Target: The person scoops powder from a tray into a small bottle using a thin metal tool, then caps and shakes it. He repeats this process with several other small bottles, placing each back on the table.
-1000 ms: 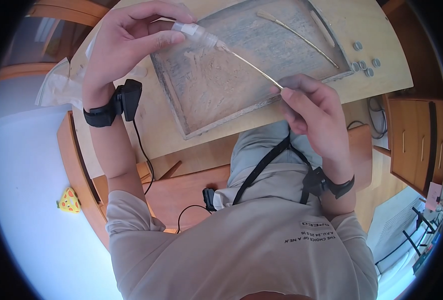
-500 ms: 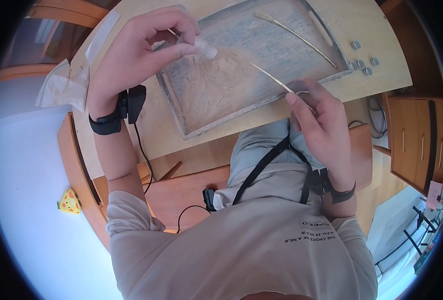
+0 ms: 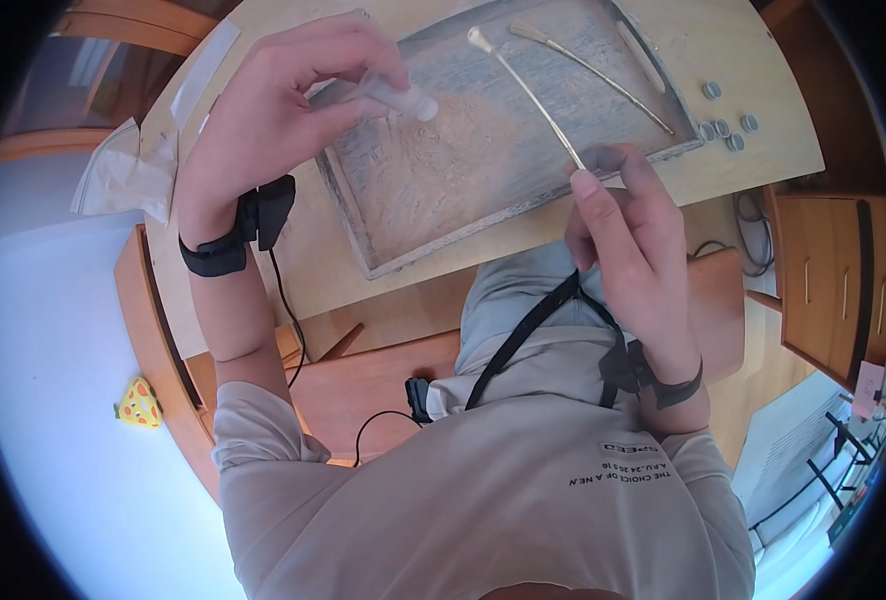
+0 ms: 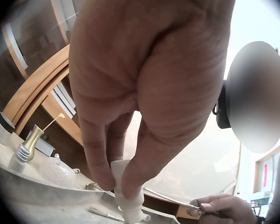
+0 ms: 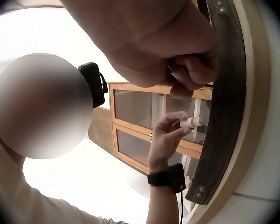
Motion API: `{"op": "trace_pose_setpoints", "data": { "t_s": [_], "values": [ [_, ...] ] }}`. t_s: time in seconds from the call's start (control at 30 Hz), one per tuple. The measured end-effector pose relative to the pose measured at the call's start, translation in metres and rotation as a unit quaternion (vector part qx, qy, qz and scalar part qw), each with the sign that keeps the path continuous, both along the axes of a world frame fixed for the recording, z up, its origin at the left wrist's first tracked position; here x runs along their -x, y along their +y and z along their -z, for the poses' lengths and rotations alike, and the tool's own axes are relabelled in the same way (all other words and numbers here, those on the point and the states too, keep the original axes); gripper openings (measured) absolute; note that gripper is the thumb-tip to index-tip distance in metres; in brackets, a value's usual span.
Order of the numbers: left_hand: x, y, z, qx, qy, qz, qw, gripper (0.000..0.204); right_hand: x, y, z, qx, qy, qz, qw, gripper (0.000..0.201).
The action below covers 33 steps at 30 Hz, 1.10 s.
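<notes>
Over the left part of a shallow wooden tray (image 3: 351, 215), my left hand (image 3: 288, 110) pinches a small pale vial (image 3: 403, 97) between thumb and fingers. The vial leans with its mouth low and to the right, above tan powder (image 3: 433, 150) spread in the tray. In the left wrist view the vial (image 4: 126, 191) points downward below my fingertips. My right hand (image 3: 628, 220), at the tray's near right side, grips the end of a thin brass-coloured spoon (image 3: 538, 110). Its small rounded tip points away from me, apart from the vial. A fan-tipped brush (image 3: 603, 77) lies at the tray's far right.
Several small silver caps (image 3: 721, 128) sit on the table right of the tray. A whitish bag (image 3: 128, 175) and a white strip (image 3: 206, 72) lie at the left edge. The left wrist view shows a brass vase (image 4: 35, 140), a clear glass jar (image 4: 56, 170) and a black-lidded bottle (image 4: 4, 127).
The spoon's tip has left the vial's mouth and swung up and away, so the spoon now points forward. My left hand has lowered the vial slightly and tipped its mouth further down.
</notes>
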State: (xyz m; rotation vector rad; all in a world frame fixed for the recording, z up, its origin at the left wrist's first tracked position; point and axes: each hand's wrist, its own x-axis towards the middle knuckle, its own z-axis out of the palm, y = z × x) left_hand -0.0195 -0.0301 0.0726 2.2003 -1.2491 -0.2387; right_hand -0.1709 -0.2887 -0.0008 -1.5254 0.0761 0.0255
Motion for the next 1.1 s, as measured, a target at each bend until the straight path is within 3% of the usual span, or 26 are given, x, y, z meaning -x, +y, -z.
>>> {"op": "trace_pose_setpoints", "data": {
  "t_s": [0.1, 0.2, 0.3, 0.4, 0.5, 0.6, 0.7, 0.8, 0.9, 1.0, 1.1],
  "values": [
    [0.008, -0.007, -0.002, 0.01, 0.011, -0.034, 0.999, 0.027, 0.0, 0.011, -0.001, -0.018, 0.002, 0.003, 1.0, 0.02],
    [0.01, -0.008, -0.002, 0.0, -0.012, -0.04, 0.999, 0.027, -0.002, 0.012, 0.01, 0.097, -0.026, -0.099, 0.99, 0.02],
    [0.01, -0.01, -0.003, -0.008, -0.03, -0.035, 0.999, 0.025, -0.001, 0.022, 0.004, -0.03, 0.028, -0.012, 0.999, 0.019],
    [0.01, -0.011, -0.001, 0.001, -0.033, -0.029, 0.999, 0.024, -0.003, 0.021, 0.017, 0.056, 0.014, -0.125, 0.991, 0.019],
    [0.009, -0.011, 0.0, 0.004, -0.015, -0.029, 0.999, 0.024, 0.0, 0.029, 0.007, -0.049, 0.049, -0.033, 0.997, 0.02],
    [0.009, -0.008, 0.001, 0.005, -0.006, -0.028, 1.0, 0.024, -0.001, 0.025, 0.02, 0.037, -0.002, -0.114, 0.993, 0.019],
    [0.008, -0.01, 0.001, 0.015, 0.013, -0.026, 0.999, 0.022, 0.003, 0.028, 0.01, -0.058, 0.031, -0.007, 0.998, 0.017],
    [0.01, -0.006, -0.002, 0.009, 0.027, -0.031, 0.999, 0.021, 0.002, 0.018, 0.016, 0.059, 0.017, -0.096, 0.993, 0.017],
    [0.008, -0.007, -0.003, 0.02, 0.033, -0.023, 0.999, 0.022, 0.003, 0.021, 0.015, 0.03, -0.013, 0.0, 0.999, 0.017],
    [0.005, -0.002, -0.003, 0.033, 0.046, -0.02, 0.998, 0.026, 0.003, 0.02, 0.014, 0.036, -0.032, 0.037, 0.998, 0.017],
    [0.003, -0.002, -0.001, 0.045, 0.056, -0.017, 0.997, 0.03, 0.005, 0.016, 0.011, 0.125, -0.066, 0.066, 0.988, 0.017]
  ]
}}
